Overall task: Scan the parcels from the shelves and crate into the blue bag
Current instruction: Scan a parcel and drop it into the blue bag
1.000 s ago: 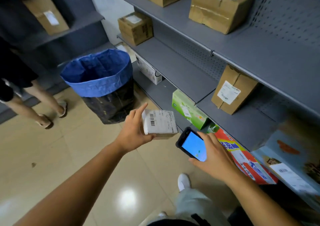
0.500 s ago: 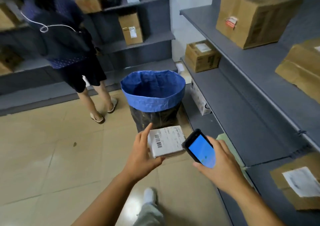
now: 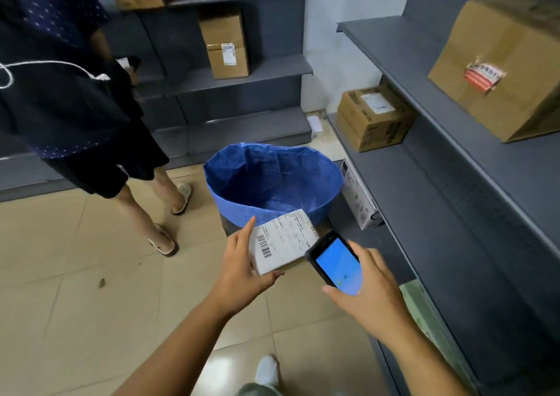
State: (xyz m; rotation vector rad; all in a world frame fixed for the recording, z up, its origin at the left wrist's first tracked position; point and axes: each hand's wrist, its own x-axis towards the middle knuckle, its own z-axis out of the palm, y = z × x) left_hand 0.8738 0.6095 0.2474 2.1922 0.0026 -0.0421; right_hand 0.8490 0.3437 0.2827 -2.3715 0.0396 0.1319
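White parcel (image 3: pixel 281 245), barcode label up, is in left hand (image 3: pixel 242 271): index straight along its left edge, thumb on near edge. It sits just short of blue bag (image 3: pixel 230 210) rim, not in yet. Right hand (image 3: pixel 369 292) is wrapped round scanner (image 3: pixel 336 263), screen lit blue, just beside parcel. Est: at scan step, drop pending. Bag bottom hidden, so can't tell done count. Left on shelves (image 3: pixel 439 213): brown box (image 3: pixel 374 119), big box (image 3: pixel 500 68), white box (image 3: pixel 359 198), back-shelf box (image 3: pixel 227 47). Crate not in view.
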